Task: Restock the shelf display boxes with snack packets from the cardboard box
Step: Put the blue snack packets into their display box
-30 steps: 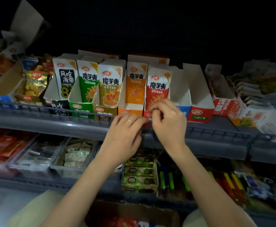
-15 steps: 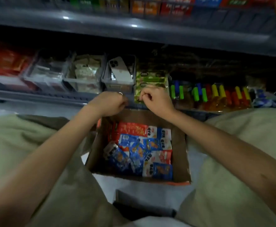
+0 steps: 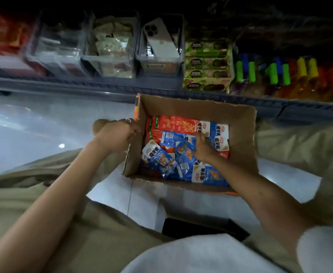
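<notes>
Centrally, an open cardboard box stands on the pale floor between the knees of a person in beige trousers, just below the front rail of the shelf. Inside it the snack packets lie in a loose heap: red ones toward the box's 12 o'clock side, blue-and-white ones from its centre to 6 o'clock.

The left hand, wearing a ring, is at the box's 9 o'clock wall, with its fingers curled over the top edge and clamped on the cardboard. The right hand reaches down into the box and rests on the blue packets near the centre, thumb pointing toward 12 o'clock. Its fingers are sunk among the packets, so whether they lie apart or pinch a packet cannot be told.

On the shelf, at 12 o'clock from the box, a clear bin holds a phone leaning camera side out. At 11 o'clock stand further clear bins with pale contents. At 1 o'clock a green carton sits just beside the phone's bin. At 2 o'clock runs a row of tubes capped green, blue and yellow.
</notes>
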A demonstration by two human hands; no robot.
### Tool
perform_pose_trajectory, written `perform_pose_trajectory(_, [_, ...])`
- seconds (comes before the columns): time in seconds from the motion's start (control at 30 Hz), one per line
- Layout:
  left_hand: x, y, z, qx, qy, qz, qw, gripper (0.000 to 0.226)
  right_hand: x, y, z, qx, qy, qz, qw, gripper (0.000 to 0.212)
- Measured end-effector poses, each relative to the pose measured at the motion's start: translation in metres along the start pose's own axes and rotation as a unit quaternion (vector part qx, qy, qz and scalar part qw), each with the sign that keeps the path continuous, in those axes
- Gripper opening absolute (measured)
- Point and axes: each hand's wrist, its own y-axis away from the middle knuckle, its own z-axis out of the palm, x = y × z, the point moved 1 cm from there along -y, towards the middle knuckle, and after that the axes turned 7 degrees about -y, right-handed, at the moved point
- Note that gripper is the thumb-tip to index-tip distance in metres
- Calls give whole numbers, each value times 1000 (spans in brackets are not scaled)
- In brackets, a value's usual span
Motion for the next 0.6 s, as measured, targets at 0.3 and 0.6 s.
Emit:
perform_pose_trajectory(0.3, [-6,1,-1,54,43,8,998,31,-52,-23,15,39,63,-5,997,107])
perform_pose_trajectory(0.6, [2,8,-1,67,44,21,997,30,-35,-31,-6,80,265,-12,961,63])
